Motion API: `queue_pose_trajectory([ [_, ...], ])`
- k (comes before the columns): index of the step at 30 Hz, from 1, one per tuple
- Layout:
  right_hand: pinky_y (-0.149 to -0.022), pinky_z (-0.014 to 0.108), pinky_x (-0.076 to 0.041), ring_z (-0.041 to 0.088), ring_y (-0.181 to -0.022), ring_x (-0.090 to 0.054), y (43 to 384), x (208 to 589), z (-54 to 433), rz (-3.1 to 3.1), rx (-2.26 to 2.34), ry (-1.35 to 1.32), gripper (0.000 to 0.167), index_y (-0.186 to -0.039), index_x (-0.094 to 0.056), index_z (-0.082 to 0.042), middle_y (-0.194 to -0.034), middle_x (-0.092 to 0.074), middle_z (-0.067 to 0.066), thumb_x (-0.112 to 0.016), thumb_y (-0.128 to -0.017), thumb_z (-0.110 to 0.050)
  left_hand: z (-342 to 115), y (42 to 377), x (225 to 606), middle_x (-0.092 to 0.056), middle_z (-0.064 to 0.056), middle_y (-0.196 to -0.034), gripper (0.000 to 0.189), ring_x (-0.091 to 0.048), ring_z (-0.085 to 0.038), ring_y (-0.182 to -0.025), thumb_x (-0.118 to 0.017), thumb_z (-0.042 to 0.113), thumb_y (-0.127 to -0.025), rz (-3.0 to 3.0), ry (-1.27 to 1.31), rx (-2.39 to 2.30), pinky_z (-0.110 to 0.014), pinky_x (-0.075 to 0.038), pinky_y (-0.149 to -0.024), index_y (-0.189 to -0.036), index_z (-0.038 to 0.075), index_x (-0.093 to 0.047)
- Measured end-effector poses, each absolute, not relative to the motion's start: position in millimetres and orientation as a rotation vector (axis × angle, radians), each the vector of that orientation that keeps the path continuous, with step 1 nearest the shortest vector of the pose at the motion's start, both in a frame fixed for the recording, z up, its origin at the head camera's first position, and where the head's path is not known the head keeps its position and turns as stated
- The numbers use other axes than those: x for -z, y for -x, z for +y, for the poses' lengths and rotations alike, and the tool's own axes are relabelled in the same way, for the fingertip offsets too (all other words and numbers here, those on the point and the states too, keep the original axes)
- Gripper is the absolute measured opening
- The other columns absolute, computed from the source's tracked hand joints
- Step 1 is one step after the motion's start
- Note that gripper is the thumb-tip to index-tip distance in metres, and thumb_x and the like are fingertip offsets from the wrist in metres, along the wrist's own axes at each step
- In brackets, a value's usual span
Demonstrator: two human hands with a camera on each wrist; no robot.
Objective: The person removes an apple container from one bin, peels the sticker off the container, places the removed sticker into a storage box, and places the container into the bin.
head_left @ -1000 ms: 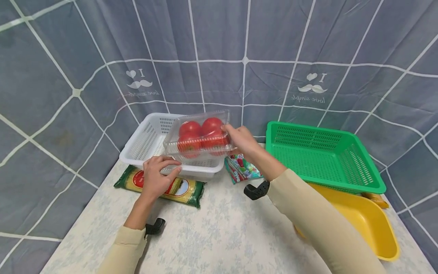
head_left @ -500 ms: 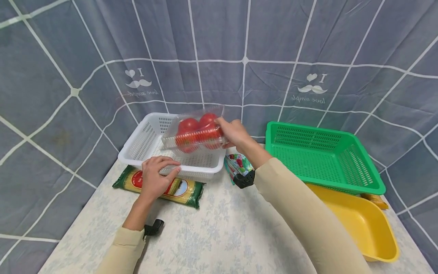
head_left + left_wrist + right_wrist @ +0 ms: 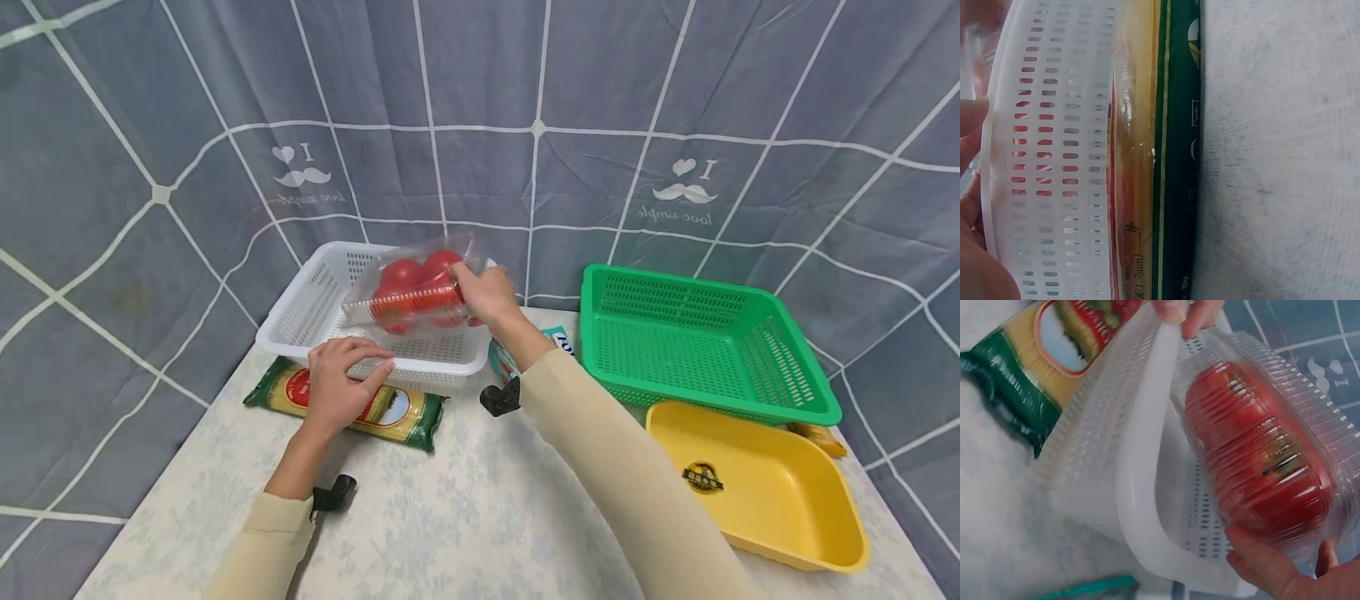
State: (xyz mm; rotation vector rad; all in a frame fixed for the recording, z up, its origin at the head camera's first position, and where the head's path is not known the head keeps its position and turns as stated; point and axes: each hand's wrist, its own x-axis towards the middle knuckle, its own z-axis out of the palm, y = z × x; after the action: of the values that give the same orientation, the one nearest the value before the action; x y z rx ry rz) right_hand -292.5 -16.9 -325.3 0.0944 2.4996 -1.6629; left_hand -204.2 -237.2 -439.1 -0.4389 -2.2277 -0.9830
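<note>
My right hand (image 3: pixel 487 296) grips one end of a clear plastic box of red tomatoes (image 3: pixel 416 292), thumb on top. The box hangs tilted over the white basket (image 3: pixel 300 296); in the right wrist view the tomatoes (image 3: pixel 1260 444) show through the ribbed wall. My left hand (image 3: pixel 341 379) pinches the basket's front rim, and the left wrist view shows its fingers at the rim (image 3: pixel 988 187). A pasta packet (image 3: pixel 390 412) with green ends lies against the basket's front, partly covered by the left hand and forearm.
Right of the white basket lies a colourful packet (image 3: pixel 501 358), mostly behind the right forearm. A green basket (image 3: pixel 690 342) stands at the back right, with a yellow tub (image 3: pixel 780 492) before it. An orange-yellow packet (image 3: pixel 821 437) peeks out beside them. A grey curtain (image 3: pixel 480 100) hangs behind the table.
My right hand has carried the tomato box a little left and lower over the white basket, its forearm uncovering more of the yellow tub. The left hand has stayed at the rim.
</note>
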Motion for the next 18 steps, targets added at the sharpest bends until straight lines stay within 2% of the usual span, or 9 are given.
queue_pose_trajectory([
  [3, -0.060, 0.036, -0.056, 0.024, -0.083, -0.062, 293, 330, -22, 2.495, 1.664, -0.090, 0.067, -0.127, -0.044, 0.005, -0.107, -0.054, 0.014, -0.054, -0.088, -0.049, -238, 205, 439, -0.066, -0.007, -0.096, 0.014, -0.051, -0.029, -0.099, -0.081, 0.013, -0.076, -2.234, 0.440, 0.974, -0.056, -0.022, -0.092, -0.090, 0.013, -0.077],
  [5, -0.061, 0.037, -0.056, 0.023, -0.082, -0.061, 293, 333, -26, 2.506, 1.643, -0.082, 0.062, -0.122, -0.047, 0.004, -0.107, -0.054, 0.013, -0.054, -0.088, -0.047, -239, 205, 440, -0.066, -0.006, -0.096, 0.014, -0.051, -0.029, -0.099, -0.082, 0.013, -0.076, -2.231, 0.438, 0.975, -0.056, -0.022, -0.092, -0.089, 0.013, -0.077],
  [7, -0.065, 0.039, -0.056, 0.024, -0.080, -0.059, 292, 335, -29, 2.513, 1.624, -0.084, 0.066, -0.127, -0.043, 0.006, -0.106, -0.054, 0.015, -0.053, -0.089, -0.047, -239, 205, 440, -0.066, -0.007, -0.096, 0.015, -0.051, -0.029, -0.099, -0.082, 0.013, -0.075, -2.225, 0.437, 0.976, -0.056, -0.022, -0.092, -0.089, 0.013, -0.077],
  [10, -0.067, 0.039, -0.054, 0.024, -0.081, -0.056, 291, 339, -33, 2.518, 1.594, -0.132, 0.078, -0.139, -0.025, 0.007, -0.108, -0.051, 0.016, -0.051, -0.090, -0.048, -240, 205, 440, -0.066, -0.006, -0.096, 0.014, -0.051, -0.029, -0.099, -0.082, 0.014, -0.075, -2.227, 0.441, 0.972, -0.056, -0.022, -0.092, -0.089, 0.013, -0.077],
  [12, -0.068, 0.039, -0.053, 0.025, -0.084, -0.055, 291, 341, -36, 2.501, 1.597, -0.172, 0.082, -0.142, -0.019, 0.007, -0.109, -0.052, 0.017, -0.050, -0.090, -0.048, -240, 205, 440, -0.066, -0.007, -0.096, 0.014, -0.051, -0.030, -0.099, -0.081, 0.014, -0.076, -2.227, 0.445, 0.969, -0.056, -0.022, -0.092, -0.089, 0.013, -0.077],
  [15, -0.069, 0.038, -0.053, 0.026, -0.090, -0.054, 292, 346, -39, 2.451, 1.651, -0.230, 0.081, -0.142, -0.018, 0.007, -0.111, -0.051, 0.019, -0.050, -0.090, -0.046, -239, 206, 440, -0.066, -0.006, -0.095, 0.014, -0.051, -0.029, -0.099, -0.081, 0.015, -0.076, -2.227, 0.447, 0.961, -0.056, -0.022, -0.092, -0.089, 0.013, -0.077],
  [18, -0.075, 0.040, -0.053, 0.027, -0.096, -0.054, 293, 350, -42, 2.360, 1.740, -0.291, 0.075, -0.139, -0.020, 0.005, -0.112, -0.050, 0.019, -0.051, -0.091, -0.044, -239, 207, 440, -0.066, -0.006, -0.095, 0.014, -0.051, -0.029, -0.099, -0.081, 0.014, -0.076, -2.225, 0.448, 0.957, -0.056, -0.023, -0.092, -0.089, 0.013, -0.077],
])
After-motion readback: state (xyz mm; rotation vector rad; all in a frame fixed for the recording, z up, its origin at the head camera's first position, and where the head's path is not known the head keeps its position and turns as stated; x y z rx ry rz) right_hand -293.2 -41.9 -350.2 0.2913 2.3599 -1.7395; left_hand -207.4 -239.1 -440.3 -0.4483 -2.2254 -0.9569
